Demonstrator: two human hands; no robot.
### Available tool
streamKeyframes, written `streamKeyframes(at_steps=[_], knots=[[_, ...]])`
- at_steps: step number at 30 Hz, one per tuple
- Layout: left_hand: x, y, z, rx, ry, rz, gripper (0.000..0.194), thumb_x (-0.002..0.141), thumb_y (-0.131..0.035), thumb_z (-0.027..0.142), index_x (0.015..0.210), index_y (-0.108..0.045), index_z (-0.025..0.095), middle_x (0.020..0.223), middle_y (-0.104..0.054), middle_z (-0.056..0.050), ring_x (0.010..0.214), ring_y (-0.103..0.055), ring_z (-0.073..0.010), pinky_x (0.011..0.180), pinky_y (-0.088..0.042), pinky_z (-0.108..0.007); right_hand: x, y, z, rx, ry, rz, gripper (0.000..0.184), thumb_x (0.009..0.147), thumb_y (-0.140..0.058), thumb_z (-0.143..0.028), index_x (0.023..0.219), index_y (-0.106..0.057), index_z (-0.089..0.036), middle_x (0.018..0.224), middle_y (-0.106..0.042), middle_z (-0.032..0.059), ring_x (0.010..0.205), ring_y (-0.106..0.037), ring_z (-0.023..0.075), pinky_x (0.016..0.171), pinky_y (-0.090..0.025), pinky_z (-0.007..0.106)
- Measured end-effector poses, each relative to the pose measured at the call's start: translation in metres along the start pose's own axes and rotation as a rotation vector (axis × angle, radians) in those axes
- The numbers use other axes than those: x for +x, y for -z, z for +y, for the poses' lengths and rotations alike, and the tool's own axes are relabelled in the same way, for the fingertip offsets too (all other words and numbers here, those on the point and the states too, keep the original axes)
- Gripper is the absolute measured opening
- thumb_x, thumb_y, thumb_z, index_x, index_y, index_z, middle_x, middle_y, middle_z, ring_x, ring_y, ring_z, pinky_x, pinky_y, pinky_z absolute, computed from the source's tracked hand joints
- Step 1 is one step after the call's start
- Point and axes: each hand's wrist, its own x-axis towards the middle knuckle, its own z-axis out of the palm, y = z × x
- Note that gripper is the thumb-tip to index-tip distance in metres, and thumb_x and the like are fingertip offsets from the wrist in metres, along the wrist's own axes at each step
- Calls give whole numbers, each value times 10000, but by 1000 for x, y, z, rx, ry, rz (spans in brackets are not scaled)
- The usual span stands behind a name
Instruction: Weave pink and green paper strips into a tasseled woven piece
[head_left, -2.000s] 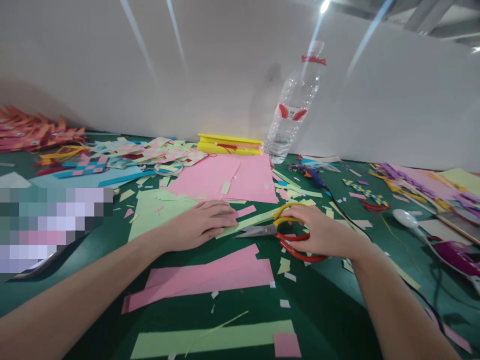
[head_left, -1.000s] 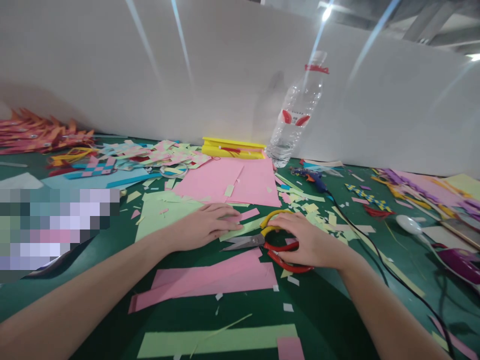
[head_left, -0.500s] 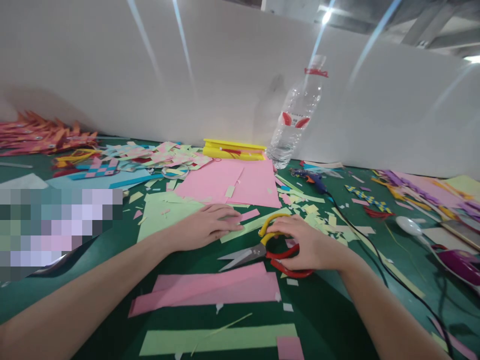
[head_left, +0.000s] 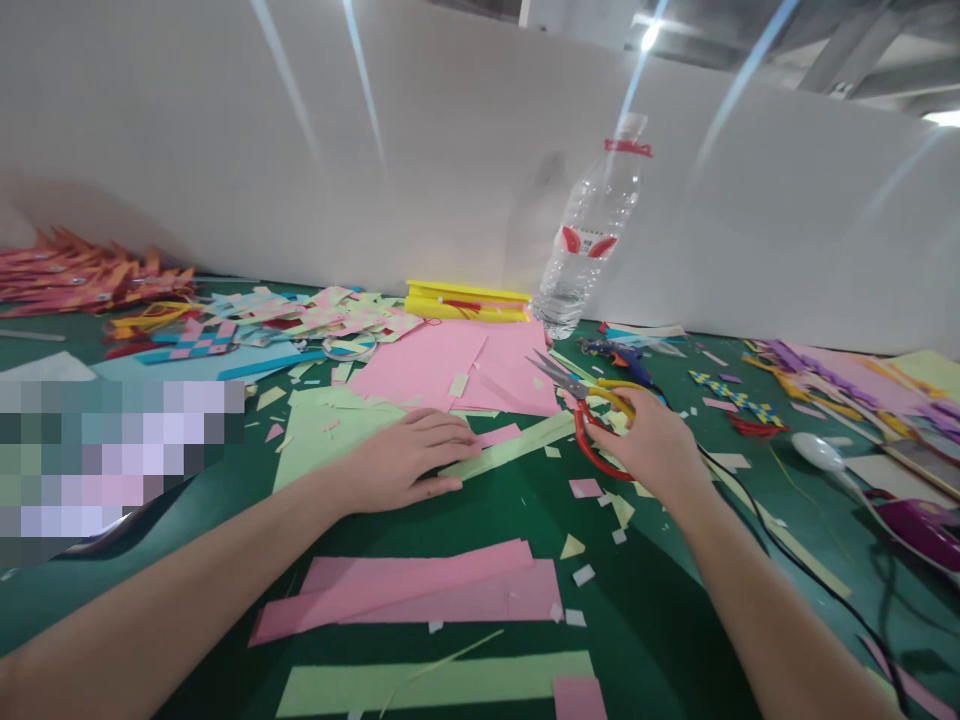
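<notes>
My right hand (head_left: 656,445) grips scissors (head_left: 574,388) by their yellow and red handles. Their blades stand slightly apart, pointing up and left over the edge of a pink paper sheet (head_left: 420,365). Resting flat, my left hand (head_left: 409,460) has its fingers stretched out at the left end of a pale green paper strip (head_left: 525,447) and a short pink strip (head_left: 500,436). A pale green sheet (head_left: 315,425) lies partly beneath that hand. Closer to me are overlapping pink strips (head_left: 427,590) and a wide green strip (head_left: 450,682).
Paper scraps (head_left: 574,546) lie scattered. A plastic bottle (head_left: 589,235) leans against the white wall behind a rolled yellow sheet (head_left: 465,304). At right, a black cable (head_left: 772,540) runs past a purple-handled tool (head_left: 919,530). Woven paper strips (head_left: 315,312) are heaped at back left.
My right hand has moved the scissors up and right, turning the blades from pointing left to pointing up-left. More scraps show where they were. My left hand stays nearly in place, its thumb now visible.
</notes>
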Motion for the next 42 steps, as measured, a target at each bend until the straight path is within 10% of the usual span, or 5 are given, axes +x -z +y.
streamKeyframes(at_steps=[8,18,25,36,42], knots=[[-1,-1,1,92,-103,53,301,992,-416,341,1179,-625,232,1251,-637,-45,1195,-535,-209,1084,-304,-393,-5,6,-6,-190,-186,-208,607,791,-532,-568,1218,-460,-142,972,-687,167,867,-672,321,660,-484,364],[0,1,3,32,-87,164,355,963,-472,430,749,-615,186,1027,-716,-31,1059,-602,-189,1002,-372,-348,-4,3,-1,-182,-127,-249,637,834,-486,-532,1296,-392,-103,1172,-624,205,984,-648,327,731,-486,368],[1,-1,2,73,-85,97,326,943,-511,440,1107,-620,180,1188,-661,-81,1147,-555,-224,1020,-364,-371,-6,-2,3,-155,-56,-201,607,862,-476,-489,1293,-398,-69,1217,-594,220,1049,-614,322,782,-494,374],[2,0,4,31,-78,248,281,981,-451,355,914,-644,161,936,-723,-53,996,-617,-200,927,-438,-330,-7,4,-1,121,279,149,309,829,-430,-215,1108,-551,-165,1088,-605,147,1035,-588,285,851,-491,413],[4,1,9,139,-76,270,178,968,-477,254,942,-629,165,970,-710,-47,937,-624,-180,878,-445,-309,-18,-1,-18,223,708,-47,234,877,-450,-200,1012,-641,-218,1047,-690,80,1029,-611,243,975,-427,466]])
